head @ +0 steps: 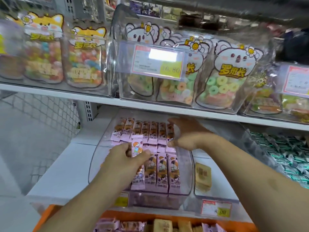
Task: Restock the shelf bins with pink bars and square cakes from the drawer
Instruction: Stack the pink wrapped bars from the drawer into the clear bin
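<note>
The white metal shelf (70, 166) carries a clear plastic bin (191, 166) already packed with two rows of pink-wrapped snack bars (162, 173). The left hand (124, 159) pinches one pink bar with a cartoon figure (136, 145) upright between thumb and fingers over the middle of the bin. The right hand (185, 135) hovers at the back row with fingers spread and curved, holding nothing. To do this well, I judge the right hand should part or steady the back row so the held bar slides into a gap standing straight.

The upper shelf edge sits close above the right hand and limits room. A neighbouring clear bin holds only a few pale square cakes (203, 176); the orange drawer (48, 215) below shows more stock.
</note>
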### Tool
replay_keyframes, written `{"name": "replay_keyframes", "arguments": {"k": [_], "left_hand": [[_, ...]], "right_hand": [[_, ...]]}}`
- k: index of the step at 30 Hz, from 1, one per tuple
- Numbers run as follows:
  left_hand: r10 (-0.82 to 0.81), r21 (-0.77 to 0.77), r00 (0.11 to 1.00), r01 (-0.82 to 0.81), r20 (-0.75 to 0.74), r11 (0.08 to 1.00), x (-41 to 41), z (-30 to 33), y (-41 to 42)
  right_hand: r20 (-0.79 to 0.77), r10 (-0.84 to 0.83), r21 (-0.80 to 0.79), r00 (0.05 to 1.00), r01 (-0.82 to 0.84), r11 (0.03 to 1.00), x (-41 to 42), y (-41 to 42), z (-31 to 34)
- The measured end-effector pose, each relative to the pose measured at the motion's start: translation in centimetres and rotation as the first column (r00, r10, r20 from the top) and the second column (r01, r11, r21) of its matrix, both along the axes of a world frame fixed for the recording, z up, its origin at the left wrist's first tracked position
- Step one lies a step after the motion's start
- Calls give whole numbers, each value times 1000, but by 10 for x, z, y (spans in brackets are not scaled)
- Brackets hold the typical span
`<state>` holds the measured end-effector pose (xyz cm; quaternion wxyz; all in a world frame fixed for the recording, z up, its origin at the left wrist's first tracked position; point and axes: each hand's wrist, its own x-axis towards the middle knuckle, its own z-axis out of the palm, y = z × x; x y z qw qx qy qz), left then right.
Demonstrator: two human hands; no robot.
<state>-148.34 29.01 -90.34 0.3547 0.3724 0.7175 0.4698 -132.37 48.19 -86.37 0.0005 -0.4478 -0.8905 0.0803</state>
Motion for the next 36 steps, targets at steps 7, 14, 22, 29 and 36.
{"name": "replay_keyframes", "arguments": {"k": [7,14,22,29,36], "left_hand": [[0,49,999,-2,43,999,-1,-1,-2],[-55,96,988,41,146,995,2,4,-8],[-54,73,986,43,157,996,7,23,-36],[-116,69,945,99,307,993,-3,39,-70],[22,159,989,-45,147,986,-39,42,-87]], "right_hand": [[-49,6,-31,999,-7,999,0,6,-2],[-347,14,-67,938,-40,997,17,-41,9],[-398,260,-103,880,-325,940,19,-141,12],[-414,287,-105,864,-358,928,-3,-179,18],[-518,126,-118,846,-216,969,-31,-179,15]]}}
